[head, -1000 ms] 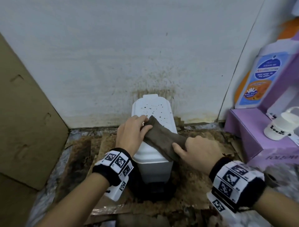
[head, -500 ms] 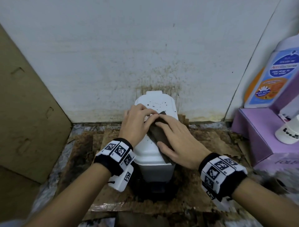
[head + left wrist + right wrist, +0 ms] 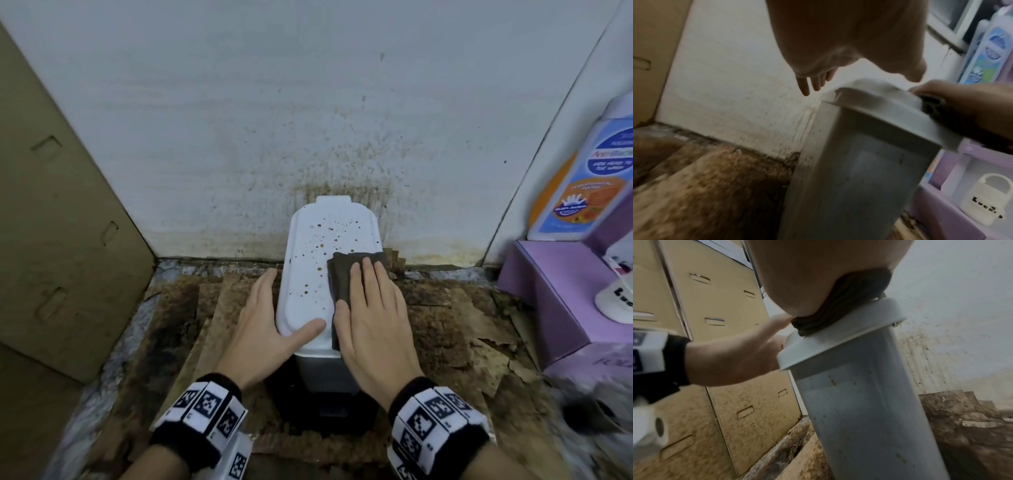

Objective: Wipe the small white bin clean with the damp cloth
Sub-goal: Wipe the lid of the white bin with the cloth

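The small white bin (image 3: 308, 274) stands against the stained wall, its lid speckled with brown spots. A folded dark brown cloth (image 3: 342, 274) lies on the right half of the lid. My right hand (image 3: 371, 308) lies flat on the cloth with straight fingers, pressing it down. My left hand (image 3: 263, 322) steadies the bin at its left side, fingers straight along the lid's edge and thumb resting on the lid's near end. The right wrist view shows the cloth (image 3: 849, 305) squashed between my palm and the lid (image 3: 849, 331). The bin's body (image 3: 859, 178) fills the left wrist view.
Brown cardboard (image 3: 58, 222) leans at the left. A purple shelf (image 3: 555, 301) at the right holds a blue and orange bottle (image 3: 589, 185) and a little white bucket (image 3: 616, 301). Torn, dirty cardboard (image 3: 462, 325) covers the floor around the bin.
My right hand has gone from pinching the cloth's near end to lying flat on it. My left hand let go of the cloth's far end and moved to the bin's left side.
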Available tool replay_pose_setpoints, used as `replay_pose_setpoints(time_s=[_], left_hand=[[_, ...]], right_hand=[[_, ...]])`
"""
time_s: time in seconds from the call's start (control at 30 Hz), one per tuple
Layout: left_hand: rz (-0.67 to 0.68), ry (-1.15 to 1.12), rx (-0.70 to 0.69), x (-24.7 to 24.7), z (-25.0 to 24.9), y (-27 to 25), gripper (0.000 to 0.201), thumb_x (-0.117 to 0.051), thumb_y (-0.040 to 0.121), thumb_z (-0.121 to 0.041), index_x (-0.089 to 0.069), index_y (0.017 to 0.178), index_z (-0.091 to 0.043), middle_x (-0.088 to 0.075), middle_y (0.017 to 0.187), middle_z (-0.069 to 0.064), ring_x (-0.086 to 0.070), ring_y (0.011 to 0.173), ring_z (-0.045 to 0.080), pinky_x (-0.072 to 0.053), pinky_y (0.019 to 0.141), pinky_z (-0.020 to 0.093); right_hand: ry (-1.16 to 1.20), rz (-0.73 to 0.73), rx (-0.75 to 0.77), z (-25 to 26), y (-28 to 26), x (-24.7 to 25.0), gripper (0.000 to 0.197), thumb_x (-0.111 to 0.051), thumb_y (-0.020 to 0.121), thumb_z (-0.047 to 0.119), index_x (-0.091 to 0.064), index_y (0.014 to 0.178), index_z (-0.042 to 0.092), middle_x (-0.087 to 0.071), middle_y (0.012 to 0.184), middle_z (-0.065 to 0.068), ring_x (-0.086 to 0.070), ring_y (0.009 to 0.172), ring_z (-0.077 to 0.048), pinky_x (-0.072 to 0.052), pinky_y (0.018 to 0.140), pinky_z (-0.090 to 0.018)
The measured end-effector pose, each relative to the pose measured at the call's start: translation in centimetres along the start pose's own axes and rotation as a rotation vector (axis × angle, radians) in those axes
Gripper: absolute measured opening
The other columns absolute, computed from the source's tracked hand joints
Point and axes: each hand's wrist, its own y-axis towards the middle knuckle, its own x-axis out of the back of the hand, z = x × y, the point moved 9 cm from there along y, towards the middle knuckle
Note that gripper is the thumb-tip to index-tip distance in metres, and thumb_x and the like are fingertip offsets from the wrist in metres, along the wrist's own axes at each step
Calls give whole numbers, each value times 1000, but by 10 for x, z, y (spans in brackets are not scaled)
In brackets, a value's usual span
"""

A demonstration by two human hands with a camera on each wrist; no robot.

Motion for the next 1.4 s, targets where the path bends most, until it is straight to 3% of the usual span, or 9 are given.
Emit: replay_pose_setpoints(time_s=[0.1,0.2,0.4,0.73,0.8,0.9,0.97,1.17,1.4], left_hand=[[17,-110,-15,-11,6,2,131,-72,57,-84,-6,158,-34,-12,160,-25,-18,148,1,-26,121,38],[32,-113,-39,-19,8,5,133,-73,55,-85,-2,157,-37,-5,160,-27,-12,151,2,-25,123,45],[22,-114,-95,-20,6,5,123,-70,64,-84,0,157,-42,3,161,-33,-5,151,-4,-19,125,44],[0,-110,-144,-22,-2,2,119,-71,67,-78,-3,157,-40,0,162,-29,-6,152,-3,-20,124,46],[-8,-125,-146,-23,-1,2,119,-72,67,-77,-5,157,-38,-2,162,-27,-7,152,-2,-21,124,46],[-22,-123,-142,-23,0,3,119,-72,66,-78,-7,157,-37,-4,162,-26,-8,152,-1,-22,124,47],[-30,-119,-141,-23,0,3,119,-72,65,-78,-8,157,-37,-4,162,-27,-8,152,-2,-23,124,48],[-32,-114,-134,-23,1,4,119,-71,64,-79,-7,156,-40,-2,161,-30,-7,151,-3,-23,123,48],[-38,-121,-135,-23,2,5,118,-73,64,-75,-11,156,-38,-6,161,-29,-10,151,-2,-23,123,48]], right_hand=[[-39,43,19,0,9,-1,71,8,101,33,-21,155,-1,-12,164,-24,-1,153,-38,-12,122,-50],[29,-8,-15,-6,21,10,66,-14,102,37,-28,154,0,-26,161,-21,-20,151,-33,-23,121,-47],[126,166,54,-19,46,6,69,-7,102,46,2,160,10,10,167,-7,14,154,-18,4,125,-38],[268,156,46,-29,58,-1,59,-19,108,40,0,160,19,12,167,-7,17,153,-18,5,125,-37],[215,145,62,-29,49,-6,63,-8,105,42,-3,160,14,9,167,-12,16,153,-24,-1,125,-44],[54,155,185,-18,34,-13,64,-3,105,31,-26,151,-7,-10,161,-32,3,150,-50,-12,119,-60],[21,164,233,-14,25,-16,63,-1,106,28,-26,149,-11,-12,159,-36,2,148,-56,-12,118,-63],[-49,216,288,-26,7,-11,75,18,99,46,2,158,3,9,165,-23,21,151,-37,-6,123,-50],[-44,338,271,-32,16,2,74,1,99,54,8,159,12,6,166,-17,12,154,-29,-9,125,-45]])
